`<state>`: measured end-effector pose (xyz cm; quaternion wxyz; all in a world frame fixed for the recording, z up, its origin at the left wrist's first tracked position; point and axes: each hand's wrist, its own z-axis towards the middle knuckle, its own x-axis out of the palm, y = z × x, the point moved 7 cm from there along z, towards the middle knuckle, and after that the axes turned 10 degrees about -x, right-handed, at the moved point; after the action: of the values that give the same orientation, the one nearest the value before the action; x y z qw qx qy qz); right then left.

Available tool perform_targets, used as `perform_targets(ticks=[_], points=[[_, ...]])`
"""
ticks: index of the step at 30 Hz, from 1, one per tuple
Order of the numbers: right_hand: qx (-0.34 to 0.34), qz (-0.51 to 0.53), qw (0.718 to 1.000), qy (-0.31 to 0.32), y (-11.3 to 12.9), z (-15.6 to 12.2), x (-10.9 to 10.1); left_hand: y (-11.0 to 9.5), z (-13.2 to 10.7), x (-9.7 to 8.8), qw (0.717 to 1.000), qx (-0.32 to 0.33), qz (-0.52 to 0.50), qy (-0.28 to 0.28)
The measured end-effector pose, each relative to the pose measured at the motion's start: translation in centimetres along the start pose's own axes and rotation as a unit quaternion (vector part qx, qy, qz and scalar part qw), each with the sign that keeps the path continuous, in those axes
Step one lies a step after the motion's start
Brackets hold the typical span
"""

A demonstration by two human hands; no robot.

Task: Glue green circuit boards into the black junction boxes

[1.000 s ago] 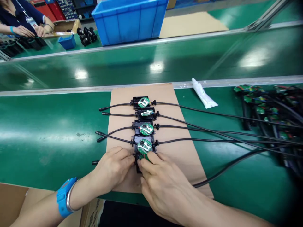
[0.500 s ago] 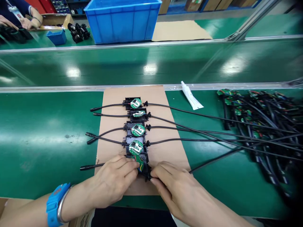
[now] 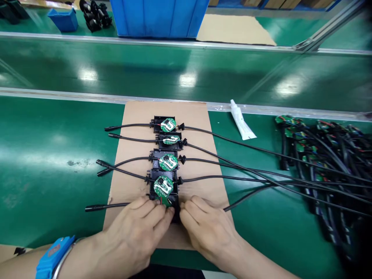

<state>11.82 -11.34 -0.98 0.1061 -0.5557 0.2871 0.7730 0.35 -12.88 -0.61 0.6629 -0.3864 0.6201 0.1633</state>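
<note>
My left hand (image 3: 139, 232) is closed over the nearest black plastic housing (image 3: 175, 203), its fingertips pressed at the green circuit board (image 3: 166, 201) in it. At the housing's right side my right hand (image 3: 207, 226) pinches the black cable (image 3: 232, 206), whose end is hidden by the fingers. Another cable with a long plug (image 3: 97, 207) runs out leftward from under my left hand. Above, in a column, lie several more housings with round boards, among them the board (image 3: 163, 186) just beyond my fingers, with cables leading off both sides.
Cardboard (image 3: 200, 116) lies under the housings on the green bench (image 3: 58, 155). A white tube (image 3: 242, 121) rests at its upper right. Cables with boards are heaped (image 3: 328, 155) at the right. Beyond the metal rail stand a large blue crate (image 3: 159, 19) and a small blue bin (image 3: 63, 20).
The view has tilted downward, and the person at the far left has left it. My left fingers have shifted further over the board, and my right fingers have drawn closer against the housing's side.
</note>
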Motion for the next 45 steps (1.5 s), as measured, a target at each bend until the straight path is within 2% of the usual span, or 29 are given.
perform_targets(ticks=[3,6,8,11,13,15,18,21,23,26,28,30,34,37,45], points=[[0.005,-0.015,0.999,0.043,0.1,0.4,0.1,-0.6,0.3,0.6,0.999,-0.016,0.020,0.023],[0.021,-0.035,0.999,0.013,-0.2,0.3,-0.4,-0.7,0.3,0.6,0.999,-0.017,0.025,0.026],[0.039,-0.029,0.999,-0.009,-0.8,0.0,-1.1,-0.6,0.1,0.2,1.000,-0.010,0.022,-0.007],[0.070,0.027,0.997,-0.003,-1.9,-0.3,-2.2,-0.3,-0.1,0.0,0.999,-0.017,0.019,-0.037],[0.079,0.060,0.995,-0.005,-2.4,-0.2,-3.1,-0.5,-0.1,0.2,0.999,-0.021,0.024,-0.031],[0.083,0.061,0.994,-0.036,-3.0,0.2,-4.0,-0.7,-0.1,0.2,0.999,-0.023,0.030,-0.018],[0.088,0.034,0.994,-0.052,-3.9,1.1,-3.9,-0.7,-0.2,-1.0,0.999,-0.021,0.004,-0.029],[0.100,0.016,0.994,-0.029,-5.2,2.0,-2.6,1.2,-0.2,-3.7,0.990,-0.027,-0.060,-0.123],[0.101,0.014,0.994,-0.034,-5.8,2.2,-2.1,4.0,0.1,-4.7,0.980,-0.087,-0.058,-0.170],[0.078,0.007,0.995,-0.059,-6.0,2.1,-2.3,7.6,1.1,-4.2,0.976,-0.165,-0.015,-0.141],[0.061,0.001,0.995,-0.082,-5.6,1.6,-3.0,8.4,1.3,-4.0,0.979,-0.156,-0.015,-0.131],[0.046,0.013,0.994,-0.096,-4.7,1.1,-4.0,8.1,0.8,-4.5,0.979,-0.133,-0.034,-0.151],[0.008,0.047,0.998,-0.042,-2.3,0.6,-5.6,6.9,-0.4,-5.3,0.981,-0.112,-0.085,-0.135],[0.008,0.046,0.999,0.005,-1.8,1.3,-5.8,6.5,-0.2,-5.1,0.985,-0.110,-0.075,-0.107],[0.074,0.053,0.989,0.121,-3.5,3.8,-3.1,7.4,2.0,-3.8,0.988,-0.130,-0.024,-0.079]])
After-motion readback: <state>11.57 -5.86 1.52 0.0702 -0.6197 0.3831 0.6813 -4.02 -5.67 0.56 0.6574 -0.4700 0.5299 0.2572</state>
